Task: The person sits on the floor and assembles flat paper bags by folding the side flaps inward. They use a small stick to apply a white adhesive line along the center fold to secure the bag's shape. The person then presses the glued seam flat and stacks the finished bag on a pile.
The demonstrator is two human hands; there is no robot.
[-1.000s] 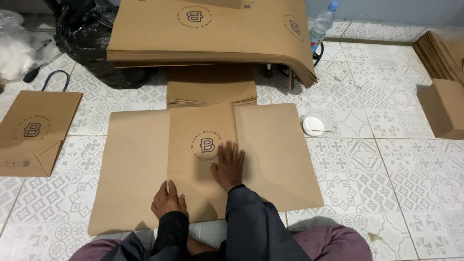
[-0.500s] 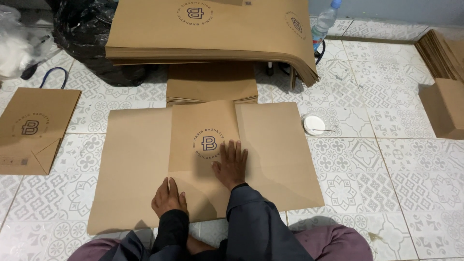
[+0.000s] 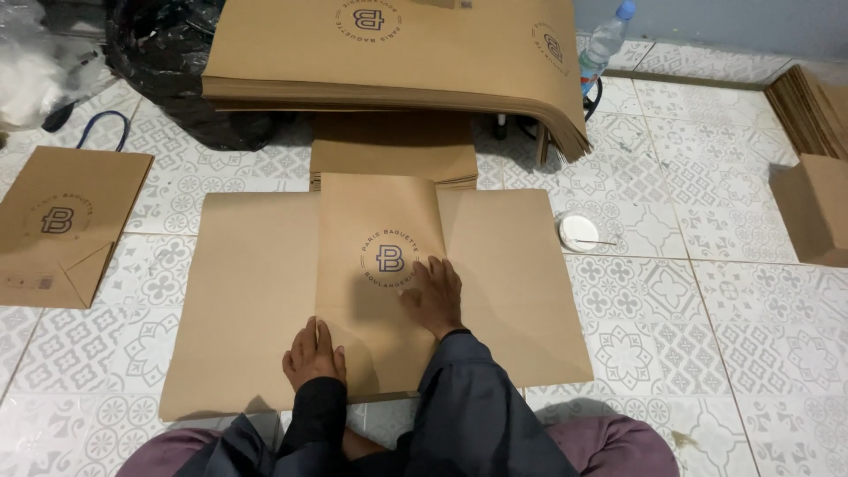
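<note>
Worn on the head, looking steeply down and forward over the lap at the tiled floor (image 3: 724,336). Close above the brown paper sheet (image 3: 256,300); single view only.

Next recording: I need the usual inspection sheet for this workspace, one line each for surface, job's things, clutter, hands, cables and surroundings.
Surface: patterned tiled floor; work is done directly on it.
Job's things: brown paper sheet lying flat, its middle panel folded over, round printed logo on top.
Clutter: small white round lid right of the sheet; finished brown paper bag at left; plastic bottle.
Hands: left hand flat on the panel's near edge; right hand pressing beside the logo.
Cables: nothing seen.
Surroundings: large stack of brown sheets ahead, smaller stack beneath it, black plastic bag, more paper stacks at right.
</note>
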